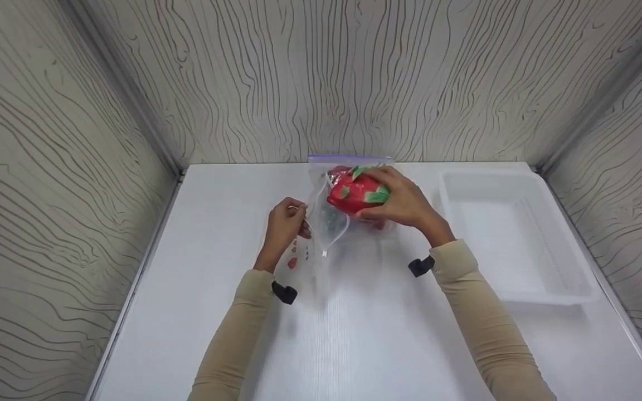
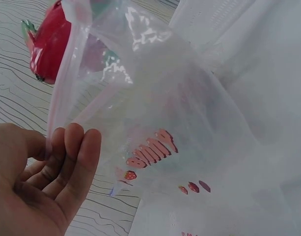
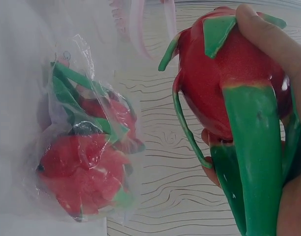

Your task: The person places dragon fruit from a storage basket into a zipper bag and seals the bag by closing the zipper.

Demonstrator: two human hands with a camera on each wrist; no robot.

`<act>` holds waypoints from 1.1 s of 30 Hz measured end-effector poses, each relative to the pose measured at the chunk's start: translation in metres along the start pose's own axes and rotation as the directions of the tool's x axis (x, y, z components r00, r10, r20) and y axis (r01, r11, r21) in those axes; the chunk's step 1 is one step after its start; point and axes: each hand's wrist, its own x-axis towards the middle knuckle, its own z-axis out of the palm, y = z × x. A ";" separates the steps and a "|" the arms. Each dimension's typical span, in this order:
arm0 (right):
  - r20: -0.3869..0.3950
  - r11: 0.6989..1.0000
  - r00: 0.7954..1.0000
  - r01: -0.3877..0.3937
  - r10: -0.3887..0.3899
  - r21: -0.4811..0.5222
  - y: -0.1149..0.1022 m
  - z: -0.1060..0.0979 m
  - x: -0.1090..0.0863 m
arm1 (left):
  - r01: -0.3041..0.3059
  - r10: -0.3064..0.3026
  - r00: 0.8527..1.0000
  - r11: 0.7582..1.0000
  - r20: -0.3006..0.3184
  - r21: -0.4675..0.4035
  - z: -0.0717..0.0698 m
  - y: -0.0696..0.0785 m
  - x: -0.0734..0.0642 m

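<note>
My left hand pinches one edge of a clear zip bag printed with pink lettering and small fruit pictures. The bag's mouth gapes beside these fingers. In my right hand I grip a red model dragon fruit with green leaf tips, thumb and fingers spread round its sides. It is close to the bag's open mouth and overlaps the bag in the head view. Inside the bag, the right wrist view shows another dragon fruit with further red and green pieces behind the film.
A shallow white plastic tray stands on the white table to the right. Wood-grain-patterned panels rise at the back and both sides. A second printed bag sheet lies under my left wrist.
</note>
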 end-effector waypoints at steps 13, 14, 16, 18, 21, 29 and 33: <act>0.010 1.000 1.000 -0.001 0.002 -0.029 -0.005 0.010 0.001 | 0.006 -0.006 1.000 1.000 -0.012 -0.005 0.004 0.000 0.000; 0.010 0.999 1.000 0.003 -0.002 -0.032 -0.006 0.011 0.001 | 0.002 -0.002 1.000 1.000 -0.012 -0.008 0.004 0.000 0.001; 0.010 0.999 1.000 0.012 -0.012 -0.043 -0.006 0.013 0.002 | -0.002 0.002 1.000 1.000 -0.011 -0.010 0.004 0.000 0.001; 0.011 0.999 1.000 0.020 -0.020 -0.050 -0.007 0.014 0.002 | -0.005 0.004 1.000 1.000 -0.007 -0.016 0.005 0.000 0.002; 0.014 0.998 1.000 0.029 -0.028 -0.063 -0.008 0.016 0.002 | -0.001 0.001 1.000 1.000 0.000 -0.019 0.005 0.001 0.002; 0.017 0.991 0.997 0.075 -0.073 -0.108 -0.009 0.023 0.002 | -0.010 0.010 1.000 1.000 0.004 -0.023 0.005 0.003 0.002; 0.014 0.987 0.995 0.097 -0.096 -0.129 -0.009 0.026 0.001 | -0.012 0.012 1.000 1.000 0.008 -0.009 0.006 0.004 0.001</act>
